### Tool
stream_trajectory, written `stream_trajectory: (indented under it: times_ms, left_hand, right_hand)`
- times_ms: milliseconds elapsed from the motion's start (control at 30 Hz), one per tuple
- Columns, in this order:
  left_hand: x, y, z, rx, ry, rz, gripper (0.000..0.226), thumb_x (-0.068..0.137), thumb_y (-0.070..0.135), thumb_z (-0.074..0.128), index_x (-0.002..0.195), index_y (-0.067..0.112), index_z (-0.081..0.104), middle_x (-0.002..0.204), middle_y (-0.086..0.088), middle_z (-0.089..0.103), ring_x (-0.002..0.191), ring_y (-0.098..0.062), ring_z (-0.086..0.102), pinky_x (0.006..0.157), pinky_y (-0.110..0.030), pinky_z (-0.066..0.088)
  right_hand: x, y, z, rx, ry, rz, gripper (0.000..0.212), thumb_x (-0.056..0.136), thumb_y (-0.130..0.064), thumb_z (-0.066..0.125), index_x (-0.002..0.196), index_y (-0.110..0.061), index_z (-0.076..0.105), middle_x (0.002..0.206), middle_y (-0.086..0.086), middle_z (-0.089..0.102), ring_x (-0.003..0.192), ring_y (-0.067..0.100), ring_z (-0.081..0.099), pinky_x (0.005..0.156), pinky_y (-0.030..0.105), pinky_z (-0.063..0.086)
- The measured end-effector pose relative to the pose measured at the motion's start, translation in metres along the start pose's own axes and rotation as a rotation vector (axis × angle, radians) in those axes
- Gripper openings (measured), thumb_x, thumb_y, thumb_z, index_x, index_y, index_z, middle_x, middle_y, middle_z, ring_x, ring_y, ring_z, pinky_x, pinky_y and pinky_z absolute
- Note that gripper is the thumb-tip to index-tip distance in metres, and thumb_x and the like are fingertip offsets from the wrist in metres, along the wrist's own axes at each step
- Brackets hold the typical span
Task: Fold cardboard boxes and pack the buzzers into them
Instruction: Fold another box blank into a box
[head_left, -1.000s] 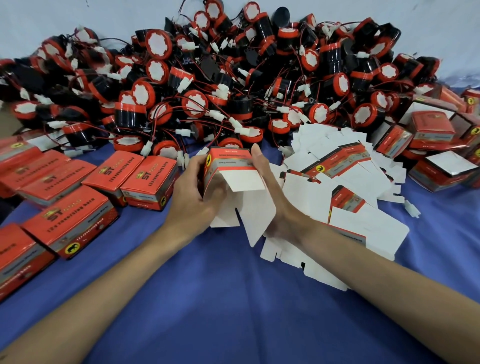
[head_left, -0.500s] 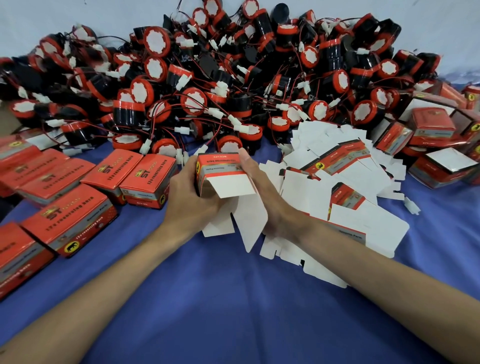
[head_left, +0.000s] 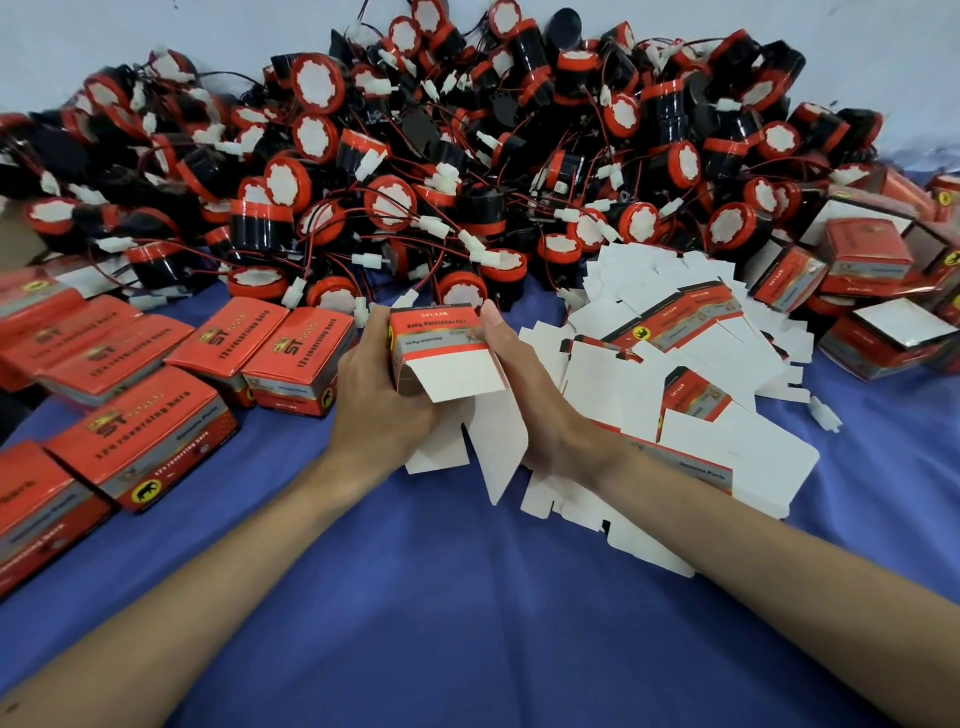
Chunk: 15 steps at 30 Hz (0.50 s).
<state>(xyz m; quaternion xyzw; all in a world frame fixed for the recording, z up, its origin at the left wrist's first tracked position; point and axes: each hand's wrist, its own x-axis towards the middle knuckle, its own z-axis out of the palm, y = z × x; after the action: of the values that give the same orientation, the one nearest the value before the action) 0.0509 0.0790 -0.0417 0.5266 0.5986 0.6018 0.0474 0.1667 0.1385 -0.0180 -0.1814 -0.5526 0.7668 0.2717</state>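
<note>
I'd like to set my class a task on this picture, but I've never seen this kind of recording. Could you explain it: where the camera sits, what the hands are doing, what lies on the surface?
No machine here: a person works bare-handed, and the single picture comes from a wide-angle camera worn on their head, looking forward and down. The left hand and right hand together hold a half-folded red and white cardboard box, each grip curled round one side; its white flaps hang open toward the camera. On the blue cloth lie a big heap of round black and red buzzers with wires at the back, closed red boxes on the left, and flat white unfolded box blanks on the right.
</note>
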Motion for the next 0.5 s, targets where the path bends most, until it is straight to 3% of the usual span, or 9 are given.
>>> stream_trajectory:
  times_ms: [100,233,333,367,433,500]
  left_hand:
    - [0.001,0.002,0.000,-0.009,0.078,-0.036,0.054,0.063,0.047,0.070,0.101,0.011,0.056,0.086,0.020,0.065,0.082,0.004,0.063,0.071,-0.024,0.052]
    - [0.002,0.006,-0.001,0.060,0.169,0.009,0.039,0.066,0.048,0.068,0.095,0.034,0.048,0.085,0.022,0.060,0.079,0.007,0.059,0.071,-0.017,0.047]
    - [0.003,0.010,-0.003,0.080,0.214,0.013,0.045,0.065,0.047,0.068,0.098,0.036,0.041,0.088,0.023,0.056,0.079,0.014,0.057,0.071,-0.009,0.044]
    - [0.004,0.010,-0.005,0.060,0.216,0.013,0.046,0.065,0.044,0.070,0.100,0.032,0.042,0.089,0.022,0.056,0.080,0.011,0.057,0.073,-0.014,0.048]
    - [0.004,0.010,-0.007,0.007,0.210,0.014,0.050,0.068,0.034,0.073,0.104,0.017,0.043,0.091,0.008,0.058,0.084,-0.007,0.060,0.079,-0.040,0.054]
    - [0.003,0.013,-0.009,-0.033,0.211,0.014,0.055,0.067,0.036,0.071,0.106,0.009,0.043,0.095,-0.005,0.058,0.087,-0.022,0.059,0.082,-0.054,0.051]
  right_hand:
    - [0.006,0.004,-0.001,-0.030,0.042,0.009,0.038,0.090,-0.058,0.039,0.100,-0.041,0.072,0.125,0.005,0.065,0.118,0.021,0.059,0.099,0.041,0.049]
    - [0.004,0.001,-0.001,-0.008,0.013,0.016,0.038,0.091,-0.051,0.038,0.105,-0.033,0.069,0.129,0.011,0.061,0.119,0.021,0.058,0.079,0.024,0.056]
    - [0.001,0.002,-0.005,-0.051,0.001,-0.045,0.034,0.097,-0.039,0.036,0.111,-0.027,0.064,0.123,0.018,0.060,0.109,0.018,0.059,0.078,0.027,0.057]
    - [0.000,0.002,-0.007,-0.068,-0.005,-0.062,0.034,0.096,-0.037,0.036,0.112,-0.024,0.063,0.113,0.015,0.064,0.104,0.015,0.059,0.076,0.030,0.057]
    - [-0.002,0.002,-0.008,-0.100,-0.009,-0.078,0.031,0.092,-0.034,0.040,0.110,-0.023,0.062,0.091,-0.002,0.067,0.094,0.010,0.061,0.070,0.028,0.056]
    - [-0.003,0.002,-0.009,-0.155,0.004,-0.097,0.025,0.092,-0.028,0.044,0.106,-0.023,0.064,0.087,-0.007,0.066,0.089,0.007,0.063,0.067,0.024,0.054]
